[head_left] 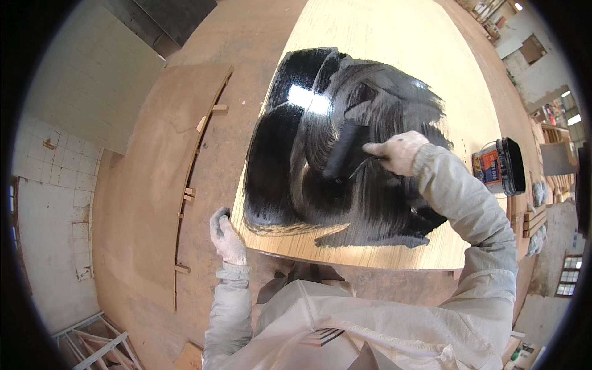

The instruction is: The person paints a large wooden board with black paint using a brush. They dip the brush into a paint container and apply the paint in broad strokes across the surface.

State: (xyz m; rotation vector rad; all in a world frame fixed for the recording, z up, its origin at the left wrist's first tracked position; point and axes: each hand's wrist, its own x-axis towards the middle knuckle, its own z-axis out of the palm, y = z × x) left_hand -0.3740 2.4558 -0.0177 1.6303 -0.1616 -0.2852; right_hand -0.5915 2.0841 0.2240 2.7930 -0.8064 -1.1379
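Note:
A pale wood-grain board point(394, 37) lies flat in front of me, with wet, streaky black paint point(268, 166) over much of its near part. My right hand point(402, 153), in a whitish glove, is closed round the handle of a paint roller. The black-coated roller point(347, 150) rests on the painted area, just left of that hand. At the board's near left corner is my left hand point(227, 239), also gloved, with its fingers curled against the edge. Its fingertips are smudged dark. To the right of the board's near part stands a black bucket point(498, 165) with a coloured label.
On the floor to the left lies a large brown sheet point(145, 203) with small wood blocks point(219, 110) along its edge. A metal frame point(105, 342) stands at the lower left. Stacked timber point(534, 223) lies at the right, beyond the bucket.

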